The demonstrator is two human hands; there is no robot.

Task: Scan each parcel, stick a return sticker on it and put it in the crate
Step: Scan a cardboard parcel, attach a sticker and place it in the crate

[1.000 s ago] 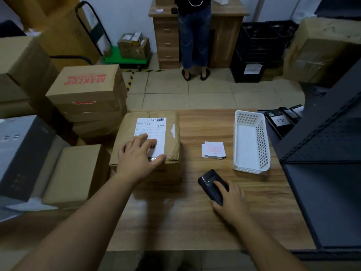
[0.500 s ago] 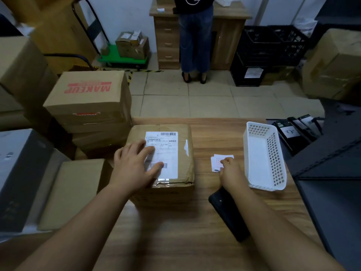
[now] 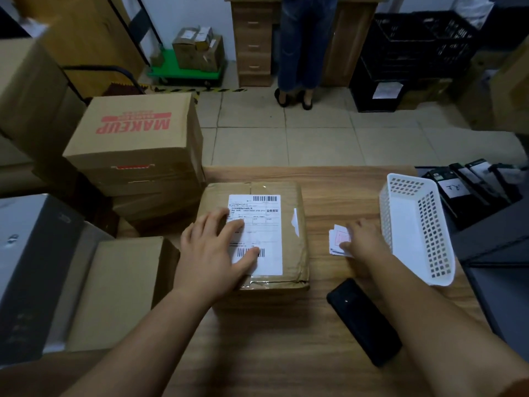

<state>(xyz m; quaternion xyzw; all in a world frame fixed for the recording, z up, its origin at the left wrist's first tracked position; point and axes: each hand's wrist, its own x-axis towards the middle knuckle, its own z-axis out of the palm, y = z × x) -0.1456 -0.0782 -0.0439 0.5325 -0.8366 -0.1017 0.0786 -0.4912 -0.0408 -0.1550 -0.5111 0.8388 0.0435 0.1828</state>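
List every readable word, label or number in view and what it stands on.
"MAKEUP": red print, upside down, on the cardboard box.
Shipping label on the parcel: barcodes and small print, unreadable.
Return stickers: red print, too blurred.
Handwritten tag on black items: illegible.

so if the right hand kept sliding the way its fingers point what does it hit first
The right hand already rests on the sticker stack, fingers aimed left across the table. Beyond the stack, probably the parcel, its side facing the hand, though the exact heading is uncertain.
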